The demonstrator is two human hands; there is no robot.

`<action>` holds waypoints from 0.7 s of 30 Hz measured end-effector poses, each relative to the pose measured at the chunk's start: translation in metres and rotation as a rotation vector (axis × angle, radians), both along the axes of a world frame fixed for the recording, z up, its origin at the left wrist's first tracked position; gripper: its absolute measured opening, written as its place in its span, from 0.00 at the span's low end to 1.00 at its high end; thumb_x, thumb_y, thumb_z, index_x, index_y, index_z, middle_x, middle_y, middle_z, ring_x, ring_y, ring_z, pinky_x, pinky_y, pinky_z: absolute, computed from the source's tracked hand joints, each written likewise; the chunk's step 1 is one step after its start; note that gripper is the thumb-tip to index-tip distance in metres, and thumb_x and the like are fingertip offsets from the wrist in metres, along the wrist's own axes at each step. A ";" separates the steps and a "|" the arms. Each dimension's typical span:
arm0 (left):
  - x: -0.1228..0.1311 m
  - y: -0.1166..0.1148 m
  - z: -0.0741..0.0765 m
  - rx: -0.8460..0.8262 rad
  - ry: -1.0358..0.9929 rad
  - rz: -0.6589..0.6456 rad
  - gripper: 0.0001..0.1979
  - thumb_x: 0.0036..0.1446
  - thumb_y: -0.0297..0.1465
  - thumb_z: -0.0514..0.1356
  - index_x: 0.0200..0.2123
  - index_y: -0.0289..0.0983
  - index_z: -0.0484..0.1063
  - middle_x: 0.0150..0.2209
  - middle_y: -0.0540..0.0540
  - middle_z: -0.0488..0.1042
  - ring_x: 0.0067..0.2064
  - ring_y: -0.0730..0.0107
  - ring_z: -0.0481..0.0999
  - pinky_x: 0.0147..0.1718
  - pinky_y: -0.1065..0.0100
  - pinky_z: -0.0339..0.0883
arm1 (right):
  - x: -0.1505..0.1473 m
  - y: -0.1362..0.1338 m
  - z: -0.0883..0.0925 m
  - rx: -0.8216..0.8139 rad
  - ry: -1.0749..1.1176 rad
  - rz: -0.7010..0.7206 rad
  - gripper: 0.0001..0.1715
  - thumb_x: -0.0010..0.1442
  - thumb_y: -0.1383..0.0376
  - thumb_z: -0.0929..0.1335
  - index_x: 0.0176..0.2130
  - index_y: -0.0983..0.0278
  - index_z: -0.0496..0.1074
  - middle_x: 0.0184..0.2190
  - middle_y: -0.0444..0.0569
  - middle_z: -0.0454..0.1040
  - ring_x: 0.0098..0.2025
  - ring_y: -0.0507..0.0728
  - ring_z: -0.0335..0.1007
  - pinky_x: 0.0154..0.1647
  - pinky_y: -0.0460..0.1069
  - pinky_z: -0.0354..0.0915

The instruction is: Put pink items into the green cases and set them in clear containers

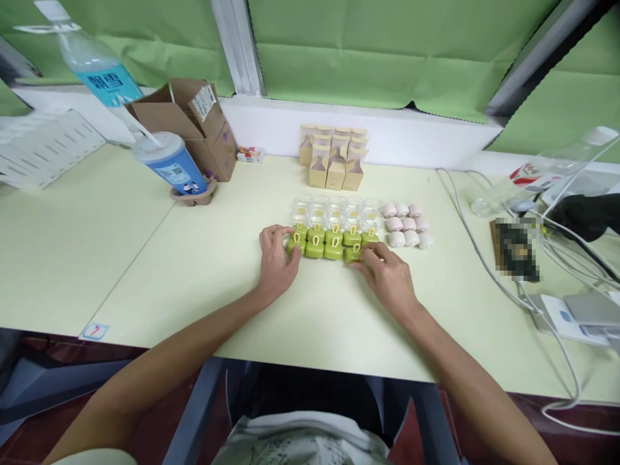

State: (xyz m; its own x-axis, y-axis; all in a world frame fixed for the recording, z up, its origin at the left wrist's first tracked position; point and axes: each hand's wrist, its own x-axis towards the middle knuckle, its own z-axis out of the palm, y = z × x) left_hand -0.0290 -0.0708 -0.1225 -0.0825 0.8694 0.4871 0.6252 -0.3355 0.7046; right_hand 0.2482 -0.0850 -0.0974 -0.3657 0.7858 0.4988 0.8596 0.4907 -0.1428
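Observation:
Several small green cases (323,243) with yellow loops stand in two rows on the pale table (203,258). My left hand (276,261) rests at the left end of the rows, its fingers curled on the end green case (293,244). My right hand (387,274) lies at the right end, fingertips pressed on another green case (352,253). Just behind the green cases sit several clear plastic shells (334,208). To their right lie several pale pink cases (407,226).
Small tan cartons (334,158) stand at the back wall. At the back left are an open cardboard box (194,123), a blue cup (172,165) and a water bottle (92,64). White cables (477,248), a clear bottle (542,174) and devices crowd the right side.

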 end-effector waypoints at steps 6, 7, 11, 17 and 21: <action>-0.001 0.001 -0.003 -0.004 -0.024 -0.007 0.16 0.67 0.29 0.60 0.57 0.42 0.69 0.56 0.39 0.66 0.61 0.54 0.68 0.50 0.53 0.73 | 0.001 -0.001 0.001 0.006 0.060 0.088 0.19 0.80 0.58 0.63 0.41 0.61 0.78 0.51 0.56 0.79 0.41 0.59 0.82 0.33 0.53 0.74; 0.000 0.002 -0.003 -0.004 -0.026 -0.009 0.15 0.67 0.28 0.59 0.56 0.42 0.69 0.56 0.39 0.66 0.60 0.54 0.68 0.50 0.53 0.73 | 0.001 -0.001 0.001 0.004 0.065 0.091 0.19 0.80 0.58 0.63 0.41 0.60 0.78 0.51 0.56 0.79 0.42 0.59 0.82 0.33 0.53 0.74; 0.000 0.002 -0.003 -0.002 -0.029 -0.012 0.15 0.67 0.28 0.59 0.56 0.41 0.69 0.56 0.39 0.67 0.60 0.54 0.68 0.51 0.53 0.73 | 0.000 -0.003 0.001 -0.004 0.068 0.096 0.18 0.79 0.60 0.63 0.43 0.61 0.79 0.52 0.56 0.79 0.43 0.60 0.83 0.35 0.53 0.76; -0.001 0.001 -0.002 -0.014 -0.009 -0.005 0.14 0.68 0.30 0.59 0.56 0.41 0.70 0.55 0.40 0.67 0.60 0.55 0.69 0.54 0.53 0.73 | -0.001 -0.006 0.004 -0.004 0.048 0.096 0.14 0.78 0.64 0.64 0.45 0.63 0.79 0.53 0.58 0.79 0.43 0.60 0.82 0.40 0.55 0.76; 0.000 -0.002 0.003 0.070 0.051 0.001 0.13 0.70 0.32 0.60 0.56 0.41 0.70 0.55 0.39 0.68 0.61 0.53 0.69 0.57 0.48 0.72 | 0.012 -0.011 0.017 0.086 -0.020 -0.014 0.13 0.74 0.57 0.68 0.44 0.62 0.78 0.51 0.58 0.81 0.48 0.65 0.79 0.43 0.58 0.72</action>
State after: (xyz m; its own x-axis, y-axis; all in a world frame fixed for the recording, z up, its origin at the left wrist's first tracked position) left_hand -0.0293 -0.0731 -0.1190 -0.0567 0.8329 0.5506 0.6598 -0.3826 0.6467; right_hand 0.2606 -0.0963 -0.0805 -0.3658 0.7453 0.5573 0.8685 0.4887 -0.0834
